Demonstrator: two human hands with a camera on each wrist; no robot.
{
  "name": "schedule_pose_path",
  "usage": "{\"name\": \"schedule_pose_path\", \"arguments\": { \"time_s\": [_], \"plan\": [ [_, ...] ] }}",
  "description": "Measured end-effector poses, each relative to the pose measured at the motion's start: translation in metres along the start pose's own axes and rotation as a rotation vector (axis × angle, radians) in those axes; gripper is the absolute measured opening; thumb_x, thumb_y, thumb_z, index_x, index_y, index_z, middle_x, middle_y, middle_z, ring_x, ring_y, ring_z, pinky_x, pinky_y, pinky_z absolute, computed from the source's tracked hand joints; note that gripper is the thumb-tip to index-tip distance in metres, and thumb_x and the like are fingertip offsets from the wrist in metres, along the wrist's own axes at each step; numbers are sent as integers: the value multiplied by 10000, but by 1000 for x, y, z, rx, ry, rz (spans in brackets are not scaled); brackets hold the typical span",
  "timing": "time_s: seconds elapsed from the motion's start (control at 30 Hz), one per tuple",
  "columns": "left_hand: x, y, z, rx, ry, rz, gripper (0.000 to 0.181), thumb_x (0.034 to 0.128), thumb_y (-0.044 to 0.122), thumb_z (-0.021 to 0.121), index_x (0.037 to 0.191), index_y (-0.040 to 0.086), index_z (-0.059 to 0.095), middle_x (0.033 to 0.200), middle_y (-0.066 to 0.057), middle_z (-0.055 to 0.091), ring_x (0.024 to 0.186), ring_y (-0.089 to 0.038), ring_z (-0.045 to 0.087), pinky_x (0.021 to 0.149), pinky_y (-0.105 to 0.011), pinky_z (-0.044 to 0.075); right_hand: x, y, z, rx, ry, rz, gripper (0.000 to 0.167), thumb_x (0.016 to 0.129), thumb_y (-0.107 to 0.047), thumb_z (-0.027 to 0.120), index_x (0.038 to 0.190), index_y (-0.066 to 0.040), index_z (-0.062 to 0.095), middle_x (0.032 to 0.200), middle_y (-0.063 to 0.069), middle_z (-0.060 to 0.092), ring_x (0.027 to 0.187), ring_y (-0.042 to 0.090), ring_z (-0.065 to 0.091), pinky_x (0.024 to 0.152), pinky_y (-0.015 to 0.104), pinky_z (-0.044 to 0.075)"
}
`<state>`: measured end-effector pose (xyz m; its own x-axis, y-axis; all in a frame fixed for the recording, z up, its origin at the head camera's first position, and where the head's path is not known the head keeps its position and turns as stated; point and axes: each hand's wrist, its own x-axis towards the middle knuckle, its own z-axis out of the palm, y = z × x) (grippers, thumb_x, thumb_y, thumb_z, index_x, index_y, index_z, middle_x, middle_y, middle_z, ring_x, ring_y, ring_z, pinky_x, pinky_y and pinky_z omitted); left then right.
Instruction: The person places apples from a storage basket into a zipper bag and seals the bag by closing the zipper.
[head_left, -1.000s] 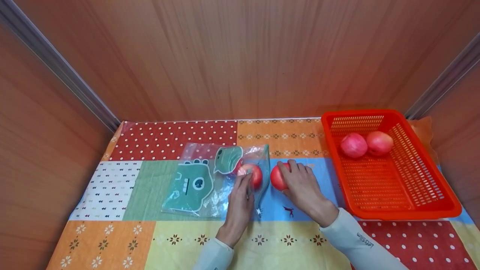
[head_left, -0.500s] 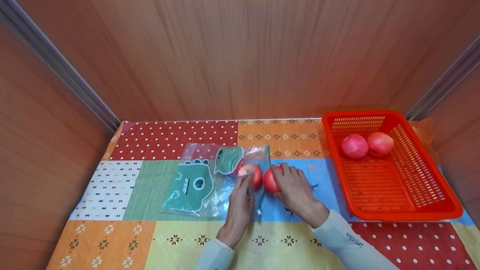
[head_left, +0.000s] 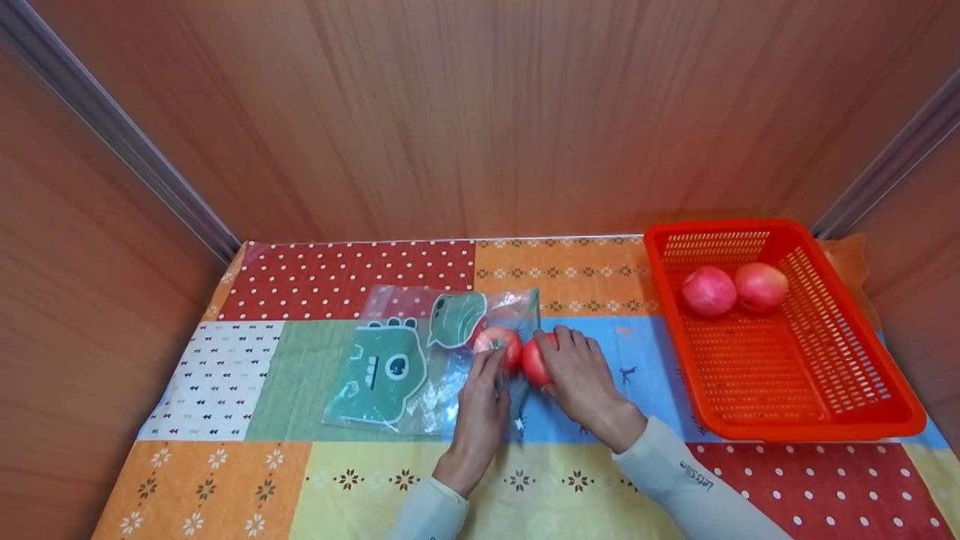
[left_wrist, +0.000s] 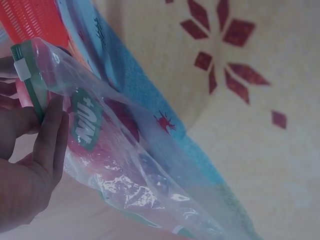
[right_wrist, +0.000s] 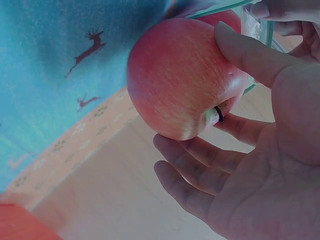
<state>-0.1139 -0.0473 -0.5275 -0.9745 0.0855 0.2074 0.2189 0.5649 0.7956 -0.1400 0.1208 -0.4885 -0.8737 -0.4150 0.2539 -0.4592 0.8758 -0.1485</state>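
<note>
A clear zip bag (head_left: 442, 390) with green monster prints lies flat, its green-edged mouth toward the right. My left hand (head_left: 480, 409) pinches the bag's edge near the white slider (left_wrist: 22, 69). Inside the bag, close to the mouth, sits a red apple (head_left: 501, 343); another red shape behind it is partly hidden by the print. My right hand (head_left: 583, 379) grips a second apple (right_wrist: 182, 80) between thumb and fingers, at the bag's mouth. That apple's stem faces the palm in the right wrist view. Whether the two apples touch is hard to tell.
An orange-red plastic basket (head_left: 806, 431) stands at the right with two apples (head_left: 709, 291) in its far left part. A patchwork cloth (head_left: 405, 487) covers the table. Wooden panels (head_left: 480, 120) rise at the back and both sides.
My right hand has moved left with its apple, from beside the bag to the bag's mouth. The left hand and the bag have stayed nearly still.
</note>
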Motion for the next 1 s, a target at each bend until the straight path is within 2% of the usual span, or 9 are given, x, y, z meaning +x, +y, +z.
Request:
{"name": "schedule_pose_path", "arguments": {
  "time_s": [0.2,0.37,0.53,0.67,0.87,1.0],
  "plan": [
    [-1,1,0,29,10,4,654,942,-56,743,1543,66,516,1432,-68,546,1395,-253,577,1115,-415,486,3,-3,4,-35,37,-5,733,716,-194,997,1329,-31,631,1173,227,620,1034,404,625,857,530,589],
    [-1,1,1,26,26,30,650,938,-82,730,1540,38,515,1402,-99,566,1367,-249,593,1124,-418,482,5,-6,6,-30,33,1,710,735,-194,988,1328,-32,631,1163,224,624,1014,393,622,828,512,587],
    [-2,2,1,37,44,42,657,905,-140,716,1518,12,535,1378,-103,577,1311,-255,624,1122,-422,486,8,-9,8,-9,3,19,722,744,-187,984,1345,-27,616,1186,225,614,1046,397,609,856,523,578],
    [-2,3,0,39,52,40,667,889,-156,716,1512,8,541,1373,-101,578,1295,-254,630,1128,-422,483,10,-11,12,-4,19,19,707,740,-183,984,1329,-22,629,1186,232,620,1054,410,611,867,537,576],
    [-1,3,0,25,70,38,636,885,-146,728,1482,7,570,1358,-92,588,1294,-246,631,1134,-423,480,13,-13,18,-4,35,21,702,732,-210,989,1320,-29,650,1172,216,639,1060,402,627,905,530,581],
    [-1,3,1,20,80,39,617,899,-121,741,1474,36,583,1366,-82,588,1306,-240,623,1131,-429,482,15,-16,19,10,18,24,724,733,-226,986,1340,-29,644,1192,214,646,1073,402,624,921,541,575]
  ]
}}
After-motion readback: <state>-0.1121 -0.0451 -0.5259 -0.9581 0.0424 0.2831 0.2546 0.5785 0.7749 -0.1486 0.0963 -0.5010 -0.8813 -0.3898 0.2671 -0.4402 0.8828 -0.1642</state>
